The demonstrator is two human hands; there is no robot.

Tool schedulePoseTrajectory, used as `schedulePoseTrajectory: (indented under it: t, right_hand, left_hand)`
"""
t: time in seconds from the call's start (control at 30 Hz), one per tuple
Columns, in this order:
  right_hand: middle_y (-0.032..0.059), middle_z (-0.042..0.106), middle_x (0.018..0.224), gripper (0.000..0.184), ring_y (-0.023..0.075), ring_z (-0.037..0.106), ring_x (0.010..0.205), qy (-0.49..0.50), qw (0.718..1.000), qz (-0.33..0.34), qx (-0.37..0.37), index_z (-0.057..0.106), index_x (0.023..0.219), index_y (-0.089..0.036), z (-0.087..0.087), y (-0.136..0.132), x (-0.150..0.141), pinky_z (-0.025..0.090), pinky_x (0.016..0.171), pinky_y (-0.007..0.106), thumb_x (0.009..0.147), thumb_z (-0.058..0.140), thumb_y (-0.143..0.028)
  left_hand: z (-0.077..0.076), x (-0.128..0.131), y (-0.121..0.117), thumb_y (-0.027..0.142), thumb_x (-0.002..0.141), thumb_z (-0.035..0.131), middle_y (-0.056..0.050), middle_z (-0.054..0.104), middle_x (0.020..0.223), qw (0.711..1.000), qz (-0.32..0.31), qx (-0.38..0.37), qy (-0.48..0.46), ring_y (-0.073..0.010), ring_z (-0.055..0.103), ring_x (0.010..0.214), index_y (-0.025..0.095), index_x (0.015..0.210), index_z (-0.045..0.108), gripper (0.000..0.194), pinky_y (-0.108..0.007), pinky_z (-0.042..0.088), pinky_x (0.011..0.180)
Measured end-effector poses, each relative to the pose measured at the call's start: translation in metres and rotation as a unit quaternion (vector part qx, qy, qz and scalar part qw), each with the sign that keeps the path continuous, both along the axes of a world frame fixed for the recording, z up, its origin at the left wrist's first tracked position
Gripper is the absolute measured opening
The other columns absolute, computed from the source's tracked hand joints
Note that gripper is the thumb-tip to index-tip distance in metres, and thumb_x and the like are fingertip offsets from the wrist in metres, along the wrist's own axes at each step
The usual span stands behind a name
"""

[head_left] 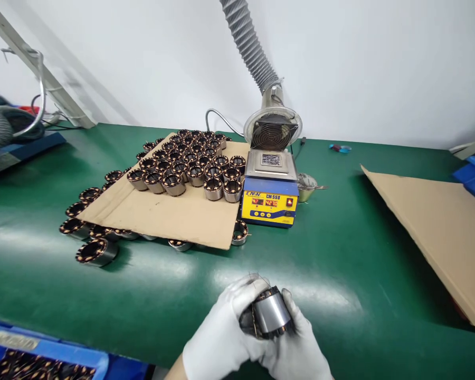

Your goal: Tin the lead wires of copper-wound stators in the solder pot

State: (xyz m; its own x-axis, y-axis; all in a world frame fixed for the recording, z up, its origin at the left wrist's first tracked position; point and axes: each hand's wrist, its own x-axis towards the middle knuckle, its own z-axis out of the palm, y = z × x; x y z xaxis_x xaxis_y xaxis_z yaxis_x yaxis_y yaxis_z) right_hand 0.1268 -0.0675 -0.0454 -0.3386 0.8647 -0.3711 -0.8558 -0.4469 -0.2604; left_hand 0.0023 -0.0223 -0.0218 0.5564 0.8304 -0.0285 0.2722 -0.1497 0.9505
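A motor stator (272,312), a silver metal ring with black and copper winding ends, is held tilted over the front of the green bench. My left hand (225,324), in a white glove, grips its left side, with thin copper wires showing by the thumb and fingers. On the right side, my gloved right hand (301,338) is closed round the same stator from below and beside. The fingertips under it are partly hidden. Ahead stands a blue and yellow solder pot (269,203) with a lit red display.
Many stators (173,184) stand on a cardboard sheet (158,216), with more beneath it. One stator (97,252) lies at the left. A ducted fume hood (273,129) hangs behind the pot. A small cup (306,184), cardboard (431,221) and a blue bin (98,359) surround the workspace.
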Motion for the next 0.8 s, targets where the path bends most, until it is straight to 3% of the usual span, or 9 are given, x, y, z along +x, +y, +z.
schedulePoseTrajectory:
  t: [0.07, 0.2, 0.3, 0.37, 0.43, 0.5, 0.57, 0.7, 0.8]
  right_hand:
    - [0.0042, 0.071, 0.094, 0.045, 0.0236, 0.064, 0.09, 0.017, 0.999, 0.035, 0.014, 0.067, 0.096, -0.023, 0.001, -0.001, 0.002, 0.049, 0.075, 0.036, 0.07, 0.062, -0.059]
    - [0.0059, 0.072, 0.082, 0.049, 0.0197, 0.068, 0.072, 0.066, 0.991, 0.103, 0.055, 0.069, 0.095, -0.014, 0.0, -0.005, 0.004, 0.05, 0.066, 0.029, 0.073, 0.06, -0.057]
    - [0.0052, 0.072, 0.078, 0.048, 0.0182, 0.068, 0.068, 0.078, 0.992, 0.086, 0.054, 0.069, 0.096, -0.014, -0.003, -0.006, 0.004, 0.05, 0.062, 0.026, 0.075, 0.058, -0.056]
    - [0.005, 0.072, 0.078, 0.049, 0.019, 0.068, 0.07, 0.081, 0.992, 0.081, 0.057, 0.068, 0.103, -0.018, -0.003, -0.005, 0.003, 0.051, 0.062, 0.027, 0.075, 0.059, -0.057]
    - [0.0054, 0.072, 0.08, 0.044, 0.0194, 0.068, 0.074, 0.062, 0.994, 0.075, 0.058, 0.068, 0.1, -0.019, -0.002, -0.005, 0.002, 0.051, 0.064, 0.027, 0.075, 0.061, -0.055]
    - [0.0043, 0.072, 0.084, 0.034, 0.0178, 0.067, 0.075, 0.002, 0.998, 0.04, 0.05, 0.069, 0.094, -0.02, 0.002, -0.005, -0.001, 0.051, 0.066, 0.027, 0.077, 0.063, -0.049]
    - [0.0035, 0.07, 0.094, 0.033, 0.0185, 0.066, 0.08, -0.105, 0.993, -0.025, 0.049, 0.067, 0.097, -0.023, 0.005, -0.007, -0.004, 0.051, 0.069, 0.028, 0.071, 0.07, -0.044]
    - [0.0061, 0.066, 0.106, 0.065, 0.0232, 0.065, 0.087, -0.381, 0.915, -0.111, 0.072, 0.057, 0.113, -0.024, -0.005, -0.016, -0.013, 0.053, 0.068, 0.028, 0.055, 0.081, -0.041]
    - [0.0072, 0.065, 0.106, 0.047, 0.0242, 0.065, 0.09, -0.568, 0.8, -0.153, 0.119, 0.055, 0.104, -0.024, -0.022, -0.02, -0.018, 0.054, 0.072, 0.031, 0.063, 0.073, -0.035]
  left_hand:
    - [0.006, 0.004, 0.003, 0.013, 0.048, 0.074, -0.005, 0.069, 0.1, 0.998, 0.002, -0.032, -0.053, -0.027, 0.062, 0.094, 0.02, 0.098, 0.067, 0.051, -0.038, 0.049, 0.089]
    - [0.009, 0.01, 0.017, 0.019, 0.061, 0.068, -0.002, 0.07, 0.066, 0.937, 0.175, -0.248, -0.176, -0.0154, 0.062, 0.062, 0.016, 0.061, 0.068, 0.003, -0.023, 0.049, 0.061]
    - [0.004, 0.01, 0.024, 0.029, 0.056, 0.077, 0.001, 0.065, 0.052, 0.864, 0.275, -0.29, -0.306, -0.0128, 0.06, 0.054, 0.016, 0.063, 0.068, 0.017, -0.022, 0.049, 0.059]
    - [0.004, 0.01, 0.023, 0.035, 0.053, 0.08, 0.0, 0.069, 0.061, 0.84, 0.307, -0.288, -0.343, -0.0146, 0.065, 0.066, 0.018, 0.074, 0.07, 0.029, -0.023, 0.051, 0.07]
    - [0.009, 0.012, 0.018, 0.031, 0.051, 0.081, -0.003, 0.072, 0.072, 0.864, 0.275, -0.318, -0.277, -0.0154, 0.065, 0.066, 0.018, 0.082, 0.071, 0.035, -0.022, 0.052, 0.066]
    - [0.014, 0.015, 0.012, 0.026, 0.051, 0.077, -0.004, 0.072, 0.072, 0.892, 0.243, -0.343, -0.165, -0.0133, 0.06, 0.051, 0.016, 0.077, 0.072, 0.028, -0.02, 0.045, 0.043]
    - [0.016, 0.014, 0.008, 0.024, 0.051, 0.073, -0.003, 0.07, 0.062, 0.896, 0.271, -0.329, -0.124, -0.0118, 0.056, 0.045, 0.014, 0.064, 0.071, 0.016, -0.02, 0.04, 0.038]
    - [0.009, -0.001, 0.015, 0.033, 0.059, 0.075, -0.001, 0.07, 0.063, 0.871, 0.349, -0.26, -0.229, -0.0145, 0.063, 0.066, 0.016, 0.076, 0.07, 0.025, -0.023, 0.049, 0.07]
    - [0.005, -0.005, 0.016, 0.042, 0.059, 0.079, -0.006, 0.072, 0.095, 0.87, 0.286, -0.277, -0.291, -0.0185, 0.064, 0.092, 0.02, 0.109, 0.061, 0.057, -0.027, 0.048, 0.084]
